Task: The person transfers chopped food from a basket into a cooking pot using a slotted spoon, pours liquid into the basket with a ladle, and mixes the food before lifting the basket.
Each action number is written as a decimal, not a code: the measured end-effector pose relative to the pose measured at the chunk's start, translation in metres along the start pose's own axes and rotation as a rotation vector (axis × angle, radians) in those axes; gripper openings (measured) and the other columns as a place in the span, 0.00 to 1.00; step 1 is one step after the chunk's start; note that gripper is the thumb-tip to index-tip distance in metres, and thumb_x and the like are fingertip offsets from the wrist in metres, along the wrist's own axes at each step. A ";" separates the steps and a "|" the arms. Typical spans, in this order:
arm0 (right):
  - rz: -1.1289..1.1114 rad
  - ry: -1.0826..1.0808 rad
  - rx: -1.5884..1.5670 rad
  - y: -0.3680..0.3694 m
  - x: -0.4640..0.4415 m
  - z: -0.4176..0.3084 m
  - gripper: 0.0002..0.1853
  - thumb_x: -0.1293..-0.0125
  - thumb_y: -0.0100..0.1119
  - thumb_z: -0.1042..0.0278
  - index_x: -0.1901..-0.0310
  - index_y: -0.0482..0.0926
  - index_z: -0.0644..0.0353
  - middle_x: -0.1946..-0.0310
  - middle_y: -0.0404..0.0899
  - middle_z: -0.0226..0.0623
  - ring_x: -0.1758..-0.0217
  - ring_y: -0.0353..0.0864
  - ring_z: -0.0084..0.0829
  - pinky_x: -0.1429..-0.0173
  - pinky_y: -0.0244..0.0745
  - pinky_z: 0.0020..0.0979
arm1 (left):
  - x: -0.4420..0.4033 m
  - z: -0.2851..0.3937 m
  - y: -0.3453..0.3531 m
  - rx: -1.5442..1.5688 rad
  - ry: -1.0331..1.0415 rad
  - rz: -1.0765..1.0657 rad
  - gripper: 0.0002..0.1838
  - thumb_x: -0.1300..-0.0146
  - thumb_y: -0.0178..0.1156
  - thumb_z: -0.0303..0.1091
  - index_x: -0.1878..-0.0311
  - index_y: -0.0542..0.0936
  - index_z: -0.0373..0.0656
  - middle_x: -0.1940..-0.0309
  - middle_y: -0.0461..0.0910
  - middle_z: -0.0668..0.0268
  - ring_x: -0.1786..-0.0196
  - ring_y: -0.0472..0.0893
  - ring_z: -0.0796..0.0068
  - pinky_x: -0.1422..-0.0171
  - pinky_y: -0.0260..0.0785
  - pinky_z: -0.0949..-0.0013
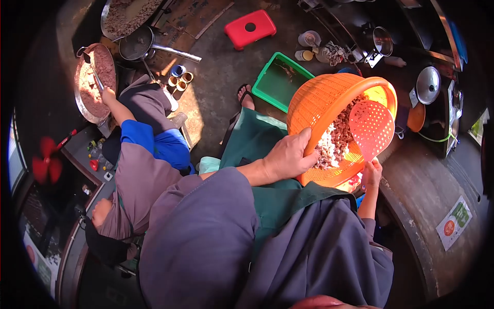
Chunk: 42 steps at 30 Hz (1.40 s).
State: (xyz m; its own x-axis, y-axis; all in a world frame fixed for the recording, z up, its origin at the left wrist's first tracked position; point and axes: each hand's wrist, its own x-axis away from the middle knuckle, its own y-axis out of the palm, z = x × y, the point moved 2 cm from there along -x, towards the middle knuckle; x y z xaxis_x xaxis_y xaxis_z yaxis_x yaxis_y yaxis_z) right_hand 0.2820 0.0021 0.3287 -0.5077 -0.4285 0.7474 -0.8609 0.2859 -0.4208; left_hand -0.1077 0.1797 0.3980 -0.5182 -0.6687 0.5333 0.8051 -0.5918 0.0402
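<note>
An orange woven plastic basket [314, 98] is tipped on its side in front of me, its mouth turned towards the right. My left hand [290, 157] grips its near rim, thumb on top. Inside lies a heap of brown and whitish crumbly food [337, 136]. My right hand [371, 174] is closed around the lower end of a perforated skimmer [371, 129], whose round holed blade stands across the basket's mouth in front of part of the food. Whether the blade touches the food I cannot tell.
A co-worker's hand [107, 96] holds a spatula in a pan of pinkish-brown food [98, 72] at left. On the floor are a green tray [275, 92], a red stool [250, 28] and several small cups [180, 82]. A counter [427, 190] runs along the right.
</note>
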 end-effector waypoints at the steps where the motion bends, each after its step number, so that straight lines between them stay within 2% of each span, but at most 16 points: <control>1: 0.015 0.004 0.011 0.001 0.003 -0.002 0.02 0.44 0.57 0.73 0.72 0.76 0.60 0.78 0.75 0.29 0.81 0.73 0.21 0.79 0.69 0.24 | 0.000 0.003 -0.002 -0.006 0.012 -0.017 0.19 0.44 0.61 0.34 0.55 0.69 0.33 0.68 0.80 0.49 0.62 0.81 0.49 0.60 0.72 0.58; 8: 0.042 0.061 0.070 0.021 0.006 -0.022 0.06 0.47 0.60 0.68 0.73 0.75 0.60 0.84 0.71 0.30 0.86 0.70 0.26 0.78 0.68 0.25 | -0.010 0.012 -0.001 -0.040 0.038 0.032 0.19 0.44 0.61 0.33 0.55 0.68 0.32 0.66 0.80 0.48 0.60 0.81 0.49 0.57 0.73 0.58; 12: 0.048 0.027 -0.009 0.024 -0.009 -0.008 0.06 0.48 0.62 0.69 0.70 0.76 0.60 0.77 0.73 0.29 0.76 0.73 0.23 0.76 0.67 0.24 | -0.013 0.013 0.006 -0.039 -0.072 0.093 0.16 0.45 0.61 0.32 0.57 0.70 0.34 0.66 0.80 0.48 0.61 0.83 0.54 0.56 0.73 0.63; 13: 0.033 0.078 -0.060 0.031 -0.005 -0.015 0.07 0.48 0.62 0.71 0.67 0.75 0.59 0.73 0.73 0.27 0.71 0.73 0.21 0.76 0.68 0.24 | -0.014 0.010 0.007 -0.056 -0.085 0.127 0.16 0.45 0.60 0.31 0.55 0.72 0.34 0.66 0.80 0.53 0.61 0.83 0.62 0.56 0.73 0.66; 16: -0.154 -0.028 -0.167 0.025 -0.032 0.004 0.07 0.47 0.61 0.73 0.66 0.75 0.60 0.75 0.72 0.26 0.72 0.72 0.20 0.74 0.70 0.23 | -0.015 0.009 0.014 -0.013 -0.053 0.265 0.17 0.46 0.58 0.34 0.56 0.71 0.33 0.67 0.81 0.47 0.61 0.83 0.52 0.57 0.74 0.60; 18: -0.095 -0.043 0.053 0.023 -0.035 0.002 0.06 0.46 0.61 0.75 0.65 0.76 0.60 0.75 0.72 0.26 0.74 0.72 0.19 0.73 0.71 0.23 | -0.017 -0.014 0.021 0.014 -0.095 0.297 0.17 0.45 0.58 0.33 0.54 0.72 0.34 0.66 0.82 0.52 0.62 0.84 0.60 0.56 0.75 0.62; 20: -0.113 -0.041 0.077 0.021 -0.052 0.018 0.12 0.45 0.62 0.74 0.58 0.77 0.63 0.75 0.73 0.28 0.79 0.70 0.19 0.76 0.70 0.22 | -0.019 -0.023 0.026 0.011 -0.114 0.339 0.17 0.45 0.58 0.33 0.54 0.73 0.34 0.67 0.82 0.56 0.63 0.83 0.67 0.57 0.74 0.65; 22: -0.105 -0.039 0.051 0.028 -0.043 0.001 0.02 0.46 0.55 0.74 0.73 0.73 0.56 0.81 0.68 0.24 0.82 0.67 0.18 0.78 0.64 0.21 | -0.018 -0.018 0.031 0.006 -0.099 0.379 0.15 0.45 0.58 0.31 0.54 0.75 0.36 0.68 0.81 0.62 0.64 0.80 0.75 0.57 0.73 0.69; 23: -0.166 -0.088 0.005 0.027 -0.047 0.010 0.03 0.46 0.55 0.75 0.74 0.72 0.56 0.81 0.68 0.24 0.82 0.66 0.17 0.78 0.64 0.20 | -0.015 -0.020 0.030 0.009 -0.107 0.390 0.15 0.45 0.57 0.31 0.55 0.75 0.36 0.68 0.81 0.63 0.64 0.80 0.76 0.57 0.73 0.70; 24: -0.239 -0.114 0.006 0.025 -0.053 0.014 0.13 0.44 0.60 0.70 0.56 0.78 0.64 0.75 0.73 0.28 0.79 0.70 0.18 0.77 0.70 0.22 | -0.015 -0.022 0.033 0.012 -0.117 0.402 0.14 0.45 0.57 0.30 0.55 0.76 0.37 0.68 0.81 0.64 0.64 0.79 0.77 0.58 0.72 0.71; 27: -0.278 -0.186 0.008 0.022 -0.059 0.022 0.09 0.46 0.56 0.69 0.65 0.79 0.64 0.77 0.71 0.27 0.80 0.69 0.18 0.77 0.67 0.22 | -0.016 -0.032 0.039 0.019 -0.086 0.447 0.13 0.44 0.57 0.29 0.56 0.76 0.37 0.68 0.81 0.65 0.65 0.78 0.80 0.58 0.71 0.73; 31: -0.255 -0.281 0.094 0.016 -0.035 -0.009 0.09 0.47 0.55 0.69 0.68 0.78 0.66 0.79 0.70 0.28 0.79 0.70 0.19 0.76 0.67 0.24 | -0.014 -0.033 0.049 0.034 -0.051 0.480 0.11 0.44 0.56 0.28 0.57 0.76 0.36 0.68 0.81 0.65 0.66 0.77 0.80 0.60 0.70 0.73; 37: -0.199 -0.440 0.291 0.006 -0.047 0.012 0.11 0.47 0.56 0.69 0.65 0.79 0.66 0.77 0.72 0.34 0.77 0.74 0.24 0.71 0.71 0.26 | -0.009 -0.043 0.056 -0.002 -0.035 0.457 0.12 0.46 0.55 0.28 0.58 0.76 0.35 0.67 0.80 0.65 0.66 0.78 0.79 0.59 0.71 0.73; 40: -0.064 -0.278 0.263 0.006 -0.045 0.020 0.13 0.47 0.56 0.68 0.61 0.80 0.65 0.76 0.74 0.34 0.75 0.75 0.24 0.69 0.73 0.26 | -0.010 -0.049 0.057 0.044 -0.063 0.448 0.13 0.47 0.56 0.28 0.58 0.75 0.35 0.66 0.80 0.65 0.64 0.78 0.79 0.58 0.72 0.73; 41: -0.155 -0.167 0.225 0.008 -0.048 0.020 0.11 0.42 0.54 0.70 0.60 0.80 0.63 0.77 0.73 0.26 0.81 0.68 0.17 0.78 0.66 0.22 | -0.010 -0.049 0.056 0.074 -0.081 0.445 0.13 0.48 0.56 0.28 0.59 0.75 0.34 0.66 0.80 0.65 0.64 0.78 0.79 0.57 0.72 0.73; 42: -0.173 -0.159 0.187 0.007 -0.047 0.018 0.11 0.42 0.54 0.70 0.59 0.80 0.63 0.77 0.73 0.25 0.81 0.68 0.17 0.78 0.65 0.21 | -0.011 -0.050 0.056 0.086 -0.086 0.433 0.13 0.48 0.56 0.28 0.58 0.75 0.34 0.65 0.80 0.64 0.63 0.78 0.79 0.57 0.72 0.73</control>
State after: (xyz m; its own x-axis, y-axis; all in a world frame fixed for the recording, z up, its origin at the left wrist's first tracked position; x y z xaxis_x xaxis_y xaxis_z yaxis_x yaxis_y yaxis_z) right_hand 0.2990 0.0088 0.2810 -0.3394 -0.5904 0.7323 -0.9186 0.0403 -0.3932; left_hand -0.0716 0.1310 0.3523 -0.1054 -0.8046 0.5844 0.9654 -0.2238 -0.1341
